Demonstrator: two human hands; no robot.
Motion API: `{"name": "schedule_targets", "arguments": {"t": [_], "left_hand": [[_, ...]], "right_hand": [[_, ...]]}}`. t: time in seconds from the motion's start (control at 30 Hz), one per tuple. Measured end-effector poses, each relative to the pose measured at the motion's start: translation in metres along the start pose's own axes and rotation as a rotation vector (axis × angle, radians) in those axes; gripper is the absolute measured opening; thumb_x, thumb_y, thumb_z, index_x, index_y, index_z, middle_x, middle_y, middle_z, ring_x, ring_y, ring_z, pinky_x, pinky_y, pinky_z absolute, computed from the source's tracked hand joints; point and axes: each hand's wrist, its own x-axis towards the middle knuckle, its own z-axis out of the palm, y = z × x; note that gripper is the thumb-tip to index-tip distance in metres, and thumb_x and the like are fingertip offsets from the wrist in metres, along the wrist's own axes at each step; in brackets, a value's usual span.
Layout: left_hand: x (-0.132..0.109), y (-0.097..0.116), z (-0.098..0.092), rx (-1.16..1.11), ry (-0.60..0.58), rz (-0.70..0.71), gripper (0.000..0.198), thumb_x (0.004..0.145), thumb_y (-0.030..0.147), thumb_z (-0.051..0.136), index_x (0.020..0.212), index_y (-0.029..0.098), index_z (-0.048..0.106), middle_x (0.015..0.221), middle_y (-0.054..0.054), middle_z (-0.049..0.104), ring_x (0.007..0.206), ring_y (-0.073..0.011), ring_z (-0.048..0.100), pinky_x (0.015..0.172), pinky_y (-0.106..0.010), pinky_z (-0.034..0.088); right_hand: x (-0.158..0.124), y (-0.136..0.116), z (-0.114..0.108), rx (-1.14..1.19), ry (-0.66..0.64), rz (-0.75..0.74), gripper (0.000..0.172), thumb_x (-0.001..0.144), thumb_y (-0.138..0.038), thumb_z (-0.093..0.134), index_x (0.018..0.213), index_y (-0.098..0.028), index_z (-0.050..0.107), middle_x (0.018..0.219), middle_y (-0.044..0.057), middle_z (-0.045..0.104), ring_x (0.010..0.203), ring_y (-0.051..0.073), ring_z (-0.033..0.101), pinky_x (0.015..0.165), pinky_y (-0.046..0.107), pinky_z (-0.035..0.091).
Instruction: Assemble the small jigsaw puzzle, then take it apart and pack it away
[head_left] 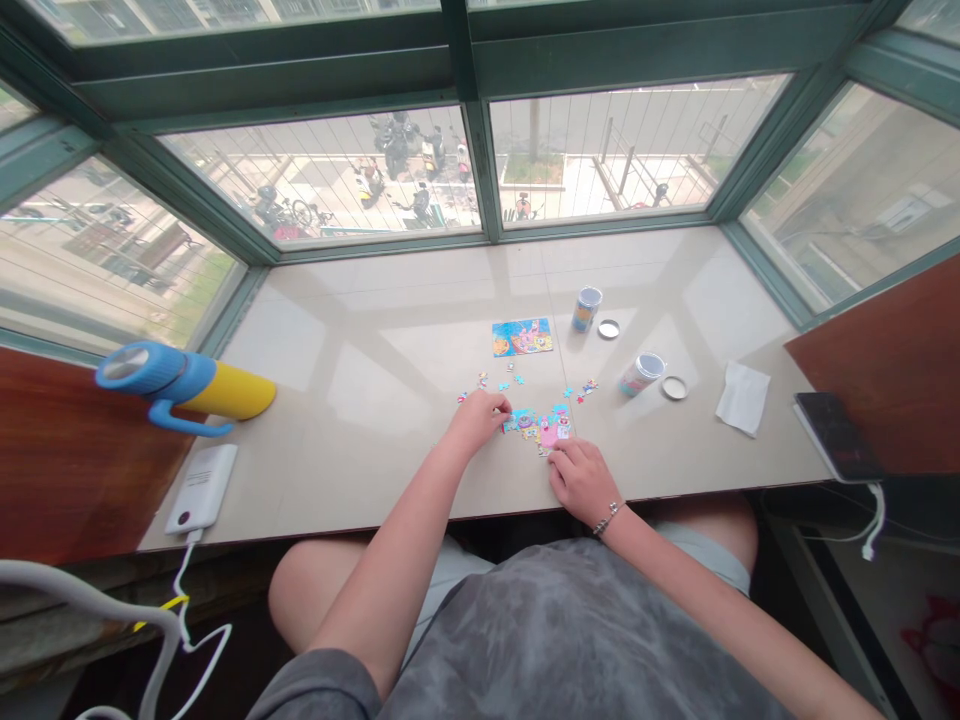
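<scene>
A partly joined colourful jigsaw (pixel 541 425) lies on the beige windowsill counter (pixel 360 400) in front of me. My left hand (pixel 480 412) rests at its left edge, fingers curled in a pinch on a small piece. At the jigsaw's lower right edge my right hand (pixel 581 478) lies with its fingers bent down against the pieces. Several loose pieces (pixel 510 380) are scattered just beyond. A finished small picture puzzle (pixel 522 337) lies farther back.
Two small cans, one upright (pixel 586 309) and one tipped over (pixel 640 374), sit with their lids (pixel 608 328) (pixel 674 387) to the right. A white tissue (pixel 742 397), a phone (pixel 836 435), a white power bank (pixel 202 487) and a blue-yellow bottle (pixel 187 385) lie at the sides.
</scene>
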Motion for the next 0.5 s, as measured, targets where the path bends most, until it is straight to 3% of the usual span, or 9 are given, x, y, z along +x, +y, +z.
{"name": "schedule_targets", "arguments": {"t": [0.2, 0.33, 0.5], "left_hand": [[-0.004, -0.003, 0.007, 0.006, 0.076, 0.063, 0.015, 0.084, 0.019, 0.069, 0.098, 0.022, 0.074, 0.107, -0.007, 0.071, 0.109, -0.0247, 0.062, 0.1, -0.039, 0.048], [-0.006, -0.007, 0.011, 0.032, 0.073, 0.088, 0.013, 0.088, 0.019, 0.066, 0.095, 0.022, 0.076, 0.103, -0.007, 0.07, 0.105, -0.0241, 0.062, 0.099, -0.039, 0.048], [-0.006, -0.007, 0.014, 0.169, 0.017, 0.15, 0.024, 0.092, 0.013, 0.056, 0.089, 0.022, 0.077, 0.098, -0.007, 0.069, 0.1, -0.0229, 0.06, 0.095, -0.037, 0.047]], "right_hand": [[0.001, -0.001, -0.001, -0.005, 0.003, -0.005, 0.02, 0.092, -0.016, 0.058, 0.107, -0.025, 0.068, 0.119, 0.01, 0.065, 0.116, 0.029, 0.056, 0.101, 0.046, 0.044], [0.001, -0.001, 0.0, -0.003, 0.0, -0.009, 0.02, 0.093, -0.016, 0.057, 0.107, -0.024, 0.068, 0.12, 0.01, 0.065, 0.115, 0.028, 0.056, 0.102, 0.046, 0.043], [-0.001, 0.0, 0.003, -0.008, 0.013, -0.008, 0.019, 0.092, -0.016, 0.058, 0.106, -0.023, 0.068, 0.12, 0.01, 0.065, 0.116, 0.028, 0.056, 0.102, 0.045, 0.042]]}}
